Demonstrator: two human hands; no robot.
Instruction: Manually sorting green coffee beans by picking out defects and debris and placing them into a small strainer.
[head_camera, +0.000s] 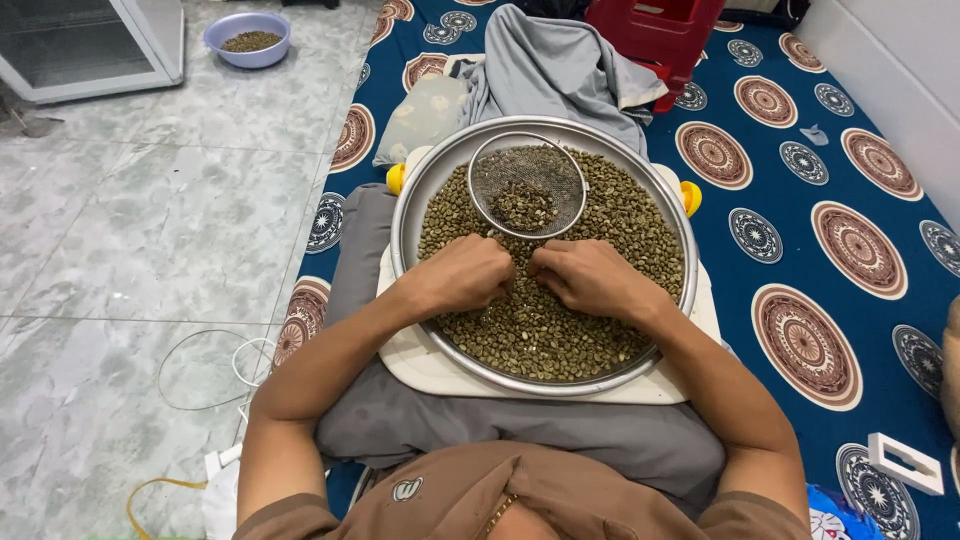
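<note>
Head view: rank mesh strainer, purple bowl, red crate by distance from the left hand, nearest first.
From the left hand, resting on the beans in the round metal tray:
1. Mesh strainer: just beyond the hand, lying on the beans in the tray.
2. Purple bowl: far to the left, on the tiled floor.
3. Red crate: far to the right, on the patterned mat.

The last two are close.

One round metal tray (404, 215), one wire sieve (575, 170), one purple bowl (222, 30), two hands.

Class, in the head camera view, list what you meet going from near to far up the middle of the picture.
Grey cushion → round metal tray of beans → left hand and right hand side by side → wire sieve → grey cloth → red plastic crate.
</note>
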